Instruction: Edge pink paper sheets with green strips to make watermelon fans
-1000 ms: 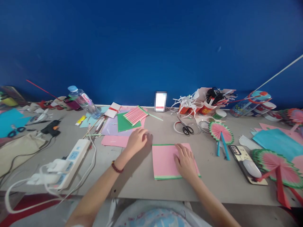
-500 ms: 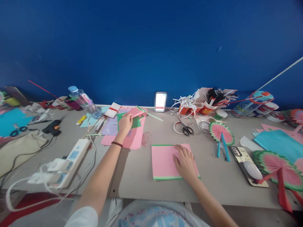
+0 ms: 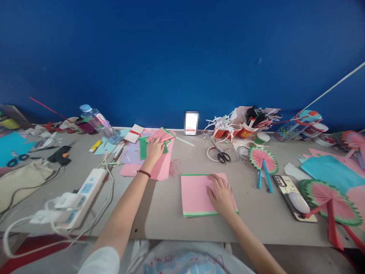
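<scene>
A pink paper sheet with green strips along its far and near edges [image 3: 195, 194] lies flat in front of me. My right hand [image 3: 221, 193] rests on its right half, fingers spread flat. My left hand [image 3: 154, 149] is stretched out to the paper pile at the back, its fingers curled on a pleated pink-and-green paper [image 3: 162, 135] that lies over a green sheet [image 3: 143, 148] and a larger pink sheet [image 3: 162, 167]. A dark red bead bracelet [image 3: 144, 173] is on my left wrist.
Black scissors [image 3: 221, 154] and tape rolls lie behind the sheet. Finished pink paper fans [image 3: 262, 160] [image 3: 327, 196], a phone [image 3: 291, 192] and blue paper [image 3: 327, 169] fill the right. A power strip [image 3: 82, 192], glue gun [image 3: 58, 156] and water bottle [image 3: 98, 121] stand on the left. Cups of scraps [image 3: 242, 129] sit against the blue wall.
My left hand moved from beside the pink sheet out to the paper pile at the back and settled on the pleated paper. My right hand stayed on the sheet.
</scene>
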A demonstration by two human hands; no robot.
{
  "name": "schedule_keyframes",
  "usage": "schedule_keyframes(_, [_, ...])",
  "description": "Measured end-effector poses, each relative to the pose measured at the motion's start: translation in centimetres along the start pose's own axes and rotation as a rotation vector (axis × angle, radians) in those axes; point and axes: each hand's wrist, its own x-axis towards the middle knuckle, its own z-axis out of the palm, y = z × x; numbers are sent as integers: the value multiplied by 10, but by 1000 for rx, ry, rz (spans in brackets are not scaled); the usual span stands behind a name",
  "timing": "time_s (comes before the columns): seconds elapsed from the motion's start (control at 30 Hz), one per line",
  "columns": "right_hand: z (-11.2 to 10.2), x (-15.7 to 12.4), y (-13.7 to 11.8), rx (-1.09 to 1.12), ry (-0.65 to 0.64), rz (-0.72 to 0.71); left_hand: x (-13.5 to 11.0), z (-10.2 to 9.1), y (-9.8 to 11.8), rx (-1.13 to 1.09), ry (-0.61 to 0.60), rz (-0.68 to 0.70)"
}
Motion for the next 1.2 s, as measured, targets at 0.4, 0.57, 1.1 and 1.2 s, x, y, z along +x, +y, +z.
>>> schedule_keyframes(0.4, [0,0,4,221,67,74,-24,-23,39,-735,65,-194])
schedule_keyframes(0.57, [-2,3,8,555,132,164,-72,-36,106,-1123,-309,-189])
schedule_keyframes(1.1, [-6,13,19,1255,139,651,-136,-23,152,-538,-259,657])
schedule_keyframes(1.2, [-14,17,21,1349,165,668,-145,-25,147,-325,-222,710])
